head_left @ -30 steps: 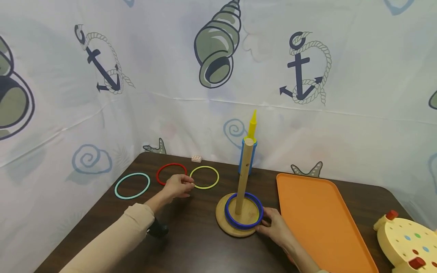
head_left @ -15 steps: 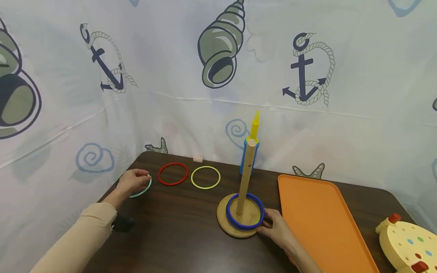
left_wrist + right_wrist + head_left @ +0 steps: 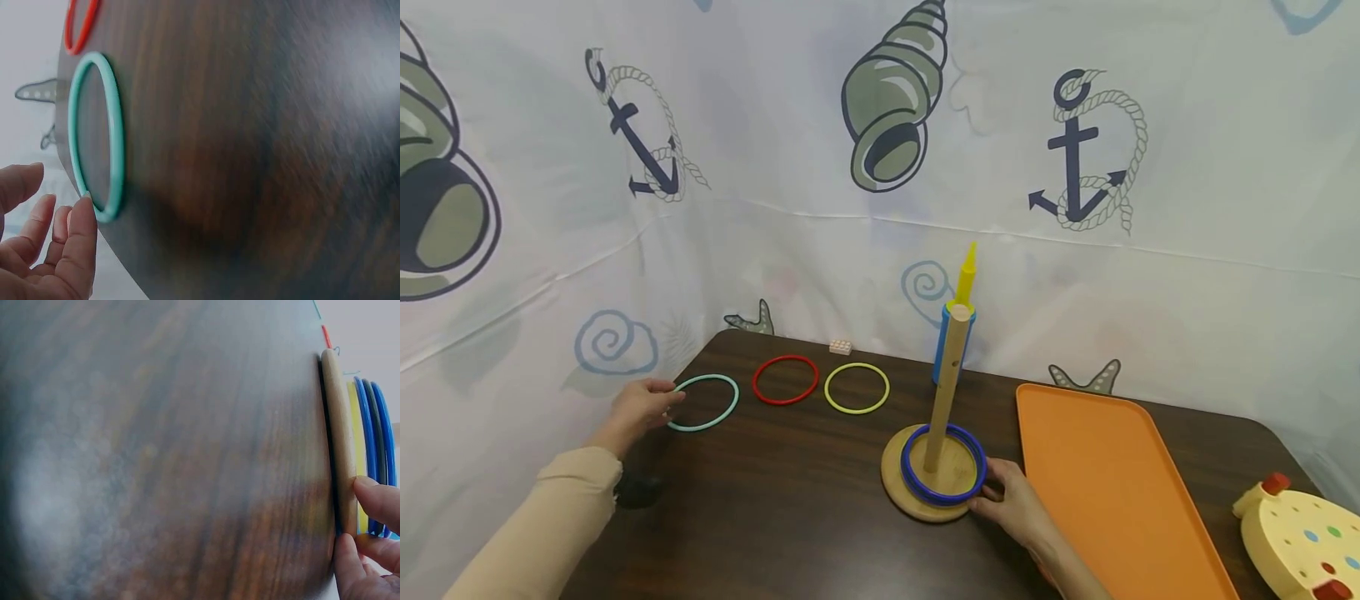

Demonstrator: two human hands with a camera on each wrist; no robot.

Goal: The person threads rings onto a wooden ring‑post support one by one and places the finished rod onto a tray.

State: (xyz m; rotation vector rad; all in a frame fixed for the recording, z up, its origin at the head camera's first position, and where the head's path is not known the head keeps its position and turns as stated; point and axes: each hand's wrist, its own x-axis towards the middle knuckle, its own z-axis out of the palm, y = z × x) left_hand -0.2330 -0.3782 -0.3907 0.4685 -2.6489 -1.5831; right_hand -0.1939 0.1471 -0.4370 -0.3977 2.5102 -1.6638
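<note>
Head view: nearest you on the far right, a cream round toy with coloured spots and red knobs (image 3: 1303,533) sits on the dark wood-grain table (image 3: 775,517). Left of it, a flat orange rectangular tray (image 3: 1105,475) lies beside your right hand (image 3: 1018,504), whose thumb and fingers grip the right edge of a round pale-wood base (image 3: 891,475). An upright wooden post (image 3: 947,392) rises from that base, ringed by a yellow hoop (image 3: 357,425) under blue ones (image 3: 369,425). Farther off at left, your left hand (image 3: 636,412) has thumb and fingers apart, a fingertip at the left side of a flat turquoise ring (image 3: 116,137). Beyond lie a thin yellow ring (image 3: 856,412) and a red ring (image 3: 784,403); farthest stand a blue cylinder with yellow tip (image 3: 942,350) and a small pale pink studded brick (image 3: 840,347).
</note>
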